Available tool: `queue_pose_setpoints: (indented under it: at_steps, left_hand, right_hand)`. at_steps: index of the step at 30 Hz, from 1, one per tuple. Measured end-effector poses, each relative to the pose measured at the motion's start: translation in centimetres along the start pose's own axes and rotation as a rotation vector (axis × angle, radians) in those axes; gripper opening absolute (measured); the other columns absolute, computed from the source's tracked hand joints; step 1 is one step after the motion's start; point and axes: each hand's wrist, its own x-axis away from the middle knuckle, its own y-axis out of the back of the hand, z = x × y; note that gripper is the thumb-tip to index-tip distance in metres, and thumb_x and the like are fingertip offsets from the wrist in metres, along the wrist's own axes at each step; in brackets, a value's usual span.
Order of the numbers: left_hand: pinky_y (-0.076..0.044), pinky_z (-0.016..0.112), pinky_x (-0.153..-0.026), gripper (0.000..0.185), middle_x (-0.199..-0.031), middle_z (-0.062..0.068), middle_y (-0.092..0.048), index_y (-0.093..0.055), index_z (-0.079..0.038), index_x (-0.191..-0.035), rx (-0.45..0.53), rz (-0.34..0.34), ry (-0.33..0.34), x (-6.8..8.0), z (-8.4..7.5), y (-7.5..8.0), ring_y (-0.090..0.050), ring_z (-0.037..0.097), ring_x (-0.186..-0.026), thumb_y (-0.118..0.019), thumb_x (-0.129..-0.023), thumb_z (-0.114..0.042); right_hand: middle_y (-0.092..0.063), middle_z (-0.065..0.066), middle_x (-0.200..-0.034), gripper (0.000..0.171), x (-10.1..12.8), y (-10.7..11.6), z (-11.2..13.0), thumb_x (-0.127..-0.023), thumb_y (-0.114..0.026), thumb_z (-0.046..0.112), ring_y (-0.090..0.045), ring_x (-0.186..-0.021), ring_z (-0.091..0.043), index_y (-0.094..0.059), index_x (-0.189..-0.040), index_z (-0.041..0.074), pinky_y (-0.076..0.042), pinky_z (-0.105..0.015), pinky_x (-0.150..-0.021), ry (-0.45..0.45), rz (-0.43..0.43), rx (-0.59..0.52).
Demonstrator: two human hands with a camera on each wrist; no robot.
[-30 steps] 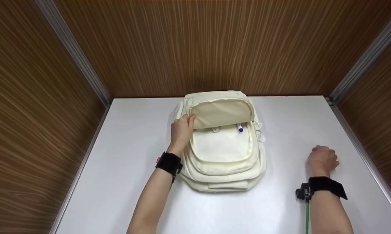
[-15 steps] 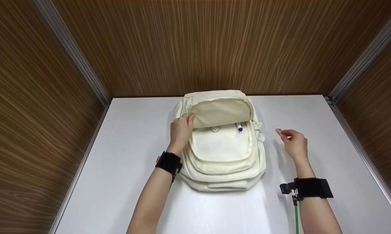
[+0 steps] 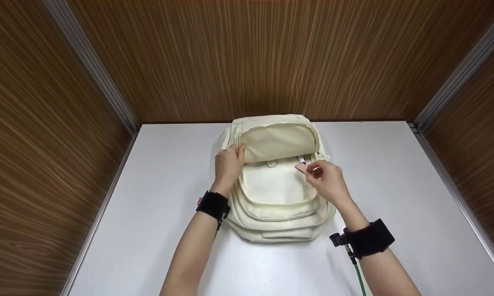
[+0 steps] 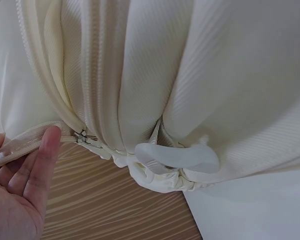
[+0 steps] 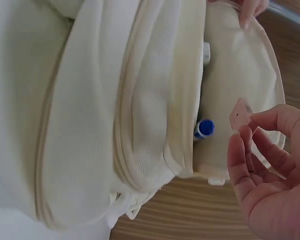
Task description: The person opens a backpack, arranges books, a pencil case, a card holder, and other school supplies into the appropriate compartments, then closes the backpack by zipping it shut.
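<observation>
A cream backpack (image 3: pixel 280 197) lies flat on the white table (image 3: pixel 165 176). My left hand (image 3: pixel 235 153) grips the left edge of its front pocket flap (image 3: pixel 278 142) and holds the pocket open. My right hand (image 3: pixel 310 170) hovers over the pocket mouth and pinches a small flat pink piece (image 3: pixel 301 168) between thumb and fingers. In the right wrist view the pink piece (image 5: pixel 240 113) sits just right of a blue-capped pen (image 5: pixel 205 128) that pokes out of the pocket. In the left wrist view my left hand (image 4: pixel 25 175) touches the fabric edge beside a pale zipper pull (image 4: pixel 176 156).
Wood-panelled walls (image 3: pixel 255 57) close in the table at the back and on both sides, with metal strips (image 3: pixel 456 82) in the corners. A green cable (image 3: pixel 358 279) hangs from the right wrist strap. Bare table surface lies left and right of the backpack.
My right hand lifted off the table at the right and swung left to the pocket mouth, pinching the pink piece. The left hand kept its hold on the flap.
</observation>
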Motion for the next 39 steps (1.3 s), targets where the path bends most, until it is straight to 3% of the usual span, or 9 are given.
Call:
queue_pose_setpoints:
  at_steps: [6, 11, 16, 19, 22, 25, 30, 35, 39]
  left_hand:
    - [-0.04, 0.038, -0.049, 0.043, -0.054, -0.002, -0.042, -0.044, -0.015, -0.064, -0.002, 0.008, 0.016, 0.1, 0.1, 0.1, -0.047, 0.021, -0.05, -0.055, -0.101, -0.032]
    - [-0.043, 0.041, -0.052, 0.042, -0.055, -0.001, -0.045, -0.045, -0.015, -0.065, -0.002, 0.008, 0.02, 0.3, 0.1, 0.0, -0.049, 0.023, -0.053, -0.055, -0.101, -0.033]
    - [-0.042, 0.039, -0.05, 0.042, -0.054, -0.002, -0.045, -0.045, -0.015, -0.064, -0.002, 0.008, 0.017, 0.2, 0.1, 0.1, -0.049, 0.022, -0.051, -0.056, -0.101, -0.032]
    - [-0.04, 0.036, -0.049, 0.042, -0.054, -0.003, -0.044, -0.045, -0.015, -0.064, 0.005, 0.018, 0.026, 0.2, 0.1, 0.2, -0.048, 0.02, -0.05, -0.056, -0.101, -0.032]
    - [-0.039, 0.035, -0.049, 0.042, -0.054, -0.003, -0.043, -0.046, -0.014, -0.064, 0.019, 0.039, 0.034, 0.2, 0.1, 0.4, -0.047, 0.019, -0.05, -0.056, -0.101, -0.033]
    - [-0.039, 0.035, -0.05, 0.042, -0.056, -0.002, -0.043, -0.046, -0.014, -0.065, 0.043, 0.066, 0.047, 0.1, 0.1, 0.7, -0.047, 0.019, -0.052, -0.056, -0.1, -0.035]
    - [-0.037, 0.033, -0.052, 0.04, -0.058, -0.003, -0.041, -0.048, -0.014, -0.068, 0.128, 0.171, 0.081, 0.0, 0.3, 1.4, -0.045, 0.018, -0.055, -0.056, -0.1, -0.038]
    - [-0.037, 0.029, -0.054, 0.038, -0.061, -0.005, -0.043, -0.05, -0.015, -0.072, 0.258, 0.336, 0.081, -0.3, 0.8, 2.5, -0.043, 0.014, -0.056, -0.056, -0.099, -0.041]
    - [-0.036, 0.028, -0.056, 0.035, -0.064, -0.004, -0.043, -0.054, -0.013, -0.074, 0.369, 0.515, 0.015, -0.4, 1.3, 3.6, -0.041, 0.012, -0.058, -0.061, -0.097, -0.039]
  right_hand:
    - [-0.062, -0.007, -0.079, 0.011, -0.3, -3.4, 0.7, -0.078, -0.073, -0.007, -0.063, -0.071, -0.019, -0.065, -0.078, 0.0, -0.054, -0.029, -0.063, 0.13, 0.017, 0.09]
    - [-0.062, -0.013, -0.09, 0.006, -0.3, -4.6, 0.7, -0.082, -0.068, -0.011, -0.066, -0.082, -0.023, -0.068, -0.086, -0.005, -0.055, -0.025, -0.073, 0.135, 0.023, 0.011]
    - [-0.063, -0.017, -0.097, 0.012, -0.4, -4.0, 1.0, -0.083, -0.065, -0.013, -0.068, -0.087, -0.027, -0.069, -0.094, -0.01, -0.056, -0.026, -0.075, 0.171, 0.026, -0.031]
    - [-0.064, -0.016, -0.099, 0.015, -0.6, -3.1, 1.2, -0.083, -0.066, -0.012, -0.067, -0.089, -0.027, -0.07, -0.096, -0.008, -0.057, -0.031, -0.072, 0.209, -0.03, -0.003]
    - [-0.06, -0.019, -0.116, 0.025, -1.2, -2.0, 1.3, -0.084, -0.069, -0.009, -0.06, -0.107, -0.03, -0.069, -0.108, -0.006, -0.053, -0.039, -0.083, 0.255, -0.145, 0.052]
    - [-0.047, -0.021, -0.139, 0.04, -2.0, -0.9, 1.5, -0.089, -0.069, 0.0, -0.044, -0.128, -0.035, -0.061, -0.128, -0.002, -0.043, -0.048, -0.099, 0.265, -0.212, 0.117]
    - [-0.03, -0.02, -0.154, 0.056, -2.9, 0.3, 1.7, -0.097, -0.063, 0.017, -0.029, -0.141, -0.038, -0.042, -0.148, 0.005, -0.028, -0.053, -0.11, 0.207, -0.116, 0.142]
    - [-0.03, -0.019, -0.155, 0.057, -2.9, 0.6, 1.7, -0.102, -0.055, 0.025, -0.029, -0.141, -0.037, -0.035, -0.152, 0.006, -0.026, -0.052, -0.112, 0.161, -0.031, 0.102]
    - [-0.035, -0.02, -0.152, 0.054, -2.3, 0.7, 1.5, -0.099, -0.06, 0.017, -0.036, -0.137, -0.037, -0.04, -0.149, 0.006, -0.031, -0.051, -0.109, 0.175, -0.058, 0.082]
